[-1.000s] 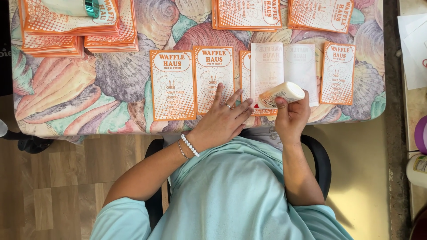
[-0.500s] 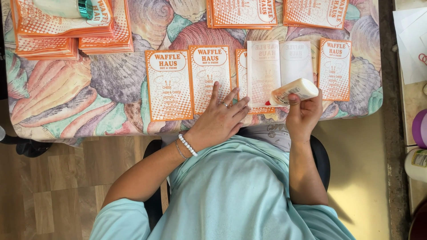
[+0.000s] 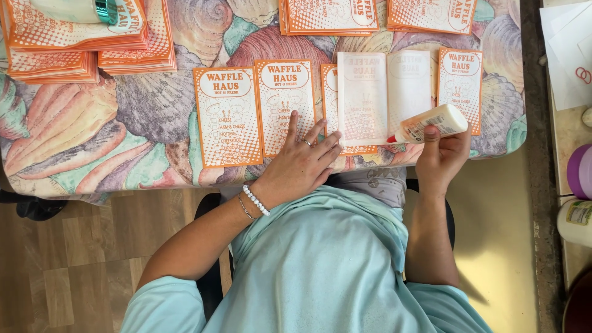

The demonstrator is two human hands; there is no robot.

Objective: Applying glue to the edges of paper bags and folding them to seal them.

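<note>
The right hand (image 3: 443, 157) is wrapped around a white glue bottle (image 3: 431, 123), holding it tilted on its side. The bottle's red tip points left and touches or nearly touches the lower right corner of a blank white card (image 3: 362, 98). That card lies face-down on the shell-patterned tablecloth (image 3: 160, 105) and serves as the landmark here.

The left hand (image 3: 302, 166) lies flat with fingers spread, pressing nothing closed. Its fingertips rest on the tablecloth edge just left of the blank white card, over the lower part of an orange-bordered menu card (image 3: 284, 102) and another partly hidden card (image 3: 329, 92) tucked under the white one. A ring shows on one finger, and a white bead bracelet (image 3: 255, 200) circles the wrist.

Further left of the blank card lies a second orange-bordered menu card (image 3: 227, 117), rectangular, with an oval header patch and a dotted orange fade at its foot. Touching the blank card's right edge is a second pale face-down card (image 3: 409, 83), and beyond that another orange menu card (image 3: 460, 83) face-up.

Above the blank card, at the far table edge, sit two short stacks of orange cards (image 3: 330, 15) and (image 3: 431, 13). Well to the upper left are taller stacks of the same cards (image 3: 80, 43), with a pale bottle with a teal cap (image 3: 83, 9) lying across them.

To the right of the table, white sheets of paper (image 3: 567, 49) rest on a side surface, with a purple round lid (image 3: 581, 171) below them.
</note>
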